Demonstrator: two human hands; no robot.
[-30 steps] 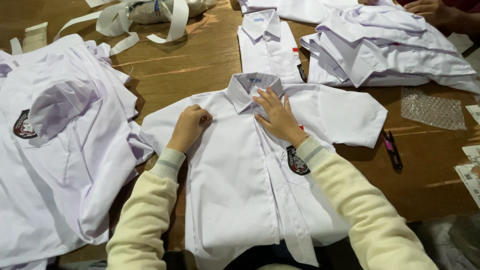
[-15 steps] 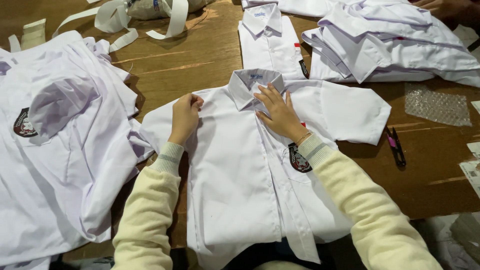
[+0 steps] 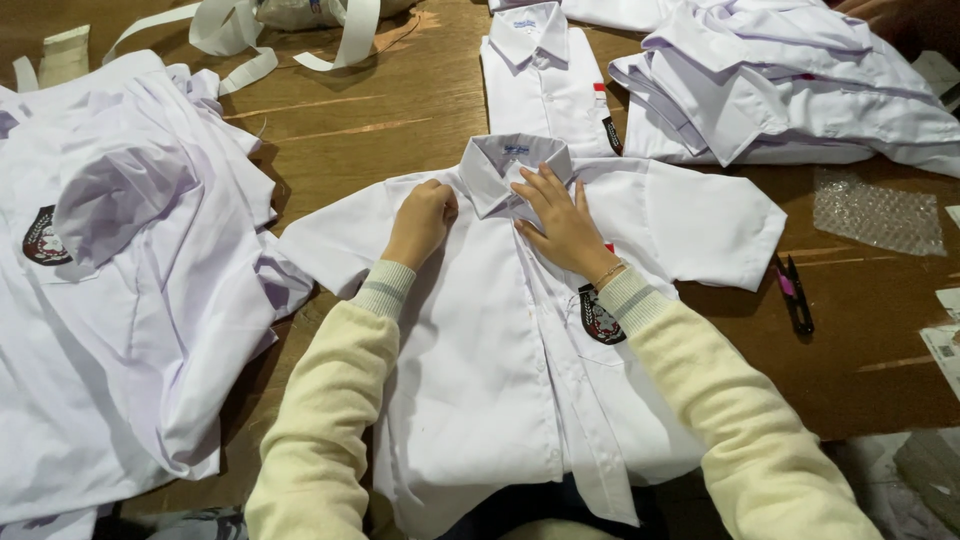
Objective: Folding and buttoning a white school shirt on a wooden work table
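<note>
A white short-sleeved cotton shirt (image 3: pixel 500 360) with a dark round chest badge lies face up and spread flat on the brown wooden table (image 3: pixel 400 110) right in front of me, collar pointing away, sleeves out to both sides. My left hand (image 3: pixel 421 222) rests on it just left of the collar, curled into a loose fist on the shoulder cloth; I cannot tell whether it pinches any fabric. My right hand (image 3: pixel 562 225) lies flat with fingers spread over the button placket just below the collar, pressing the cloth and gripping nothing. Both my arms wear cream knit sleeves.

Beyond the collar, a neatly folded white shirt (image 3: pixel 545 75) lies on the table. To its right sits a loose heap of white shirts (image 3: pixel 790 90). On my left, a big rumpled pile of white shirts (image 3: pixel 110 290) touches the spread shirt's sleeve. Near the right sleeve lies a small pink-and-black thread snipper (image 3: pixel 795 292), and beyond it a clear piece of bubble wrap (image 3: pixel 875 210). White fabric strips (image 3: pixel 250 35) curl at the far left edge.
</note>
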